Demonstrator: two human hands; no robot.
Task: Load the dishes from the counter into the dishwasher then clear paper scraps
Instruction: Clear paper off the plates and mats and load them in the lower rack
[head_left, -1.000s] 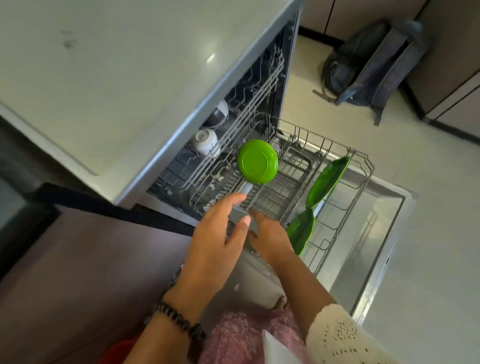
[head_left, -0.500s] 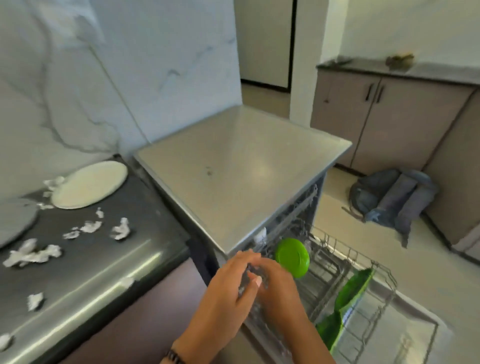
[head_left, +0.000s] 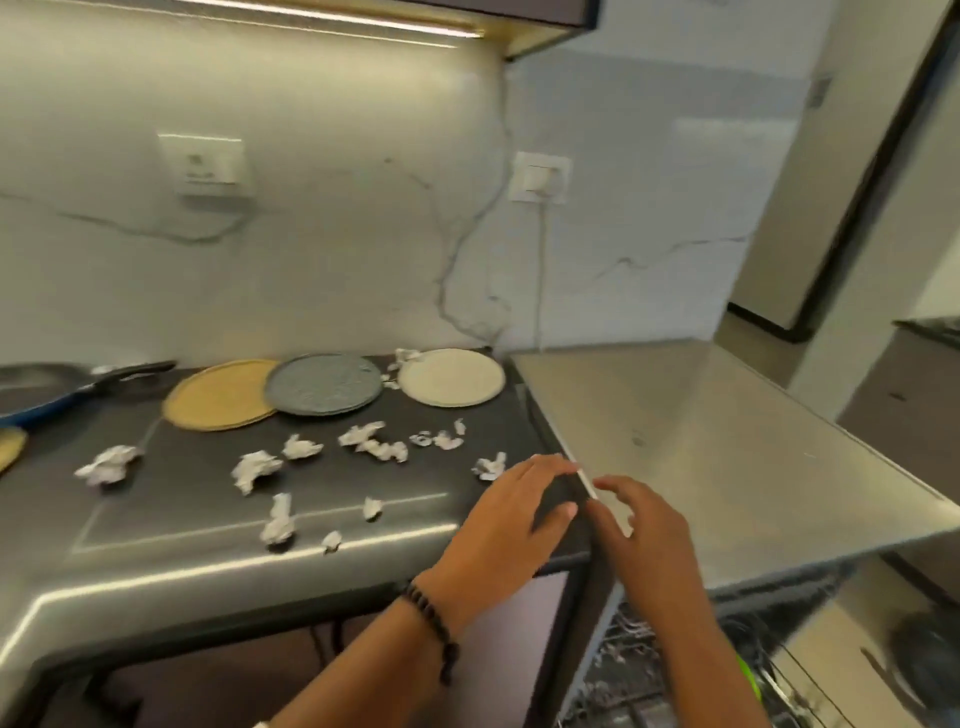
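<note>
Both hands empty right now: left hand (head_left: 511, 512) and right hand (head_left: 641, 535) hovering fingers-loose over the table's (head_left: 182, 525) right edge, gripping nothing. Three plates at the back edge: white plate (head_left: 451, 383) by the back-right corner, grey plate (head_left: 323, 383) overlapping the yellow plate (head_left: 221, 395). Paper scraps (head_left: 257, 470) strewn mid-table. Dishwasher rack (head_left: 618, 670) down below right. Risk, probably: dragging the grey one and knocking the yellow, or sweeping scraps off the front edge on the reach.

A single head-worn view looks forward and slightly down from close above the left hand (head_left: 511, 525) and right hand (head_left: 644, 540), facing the dark counter (head_left: 208, 519) and marble wall beyond the fingers, its blurred lower right corner probably catching the dishwasher rack (head_left: 649, 675).
</note>
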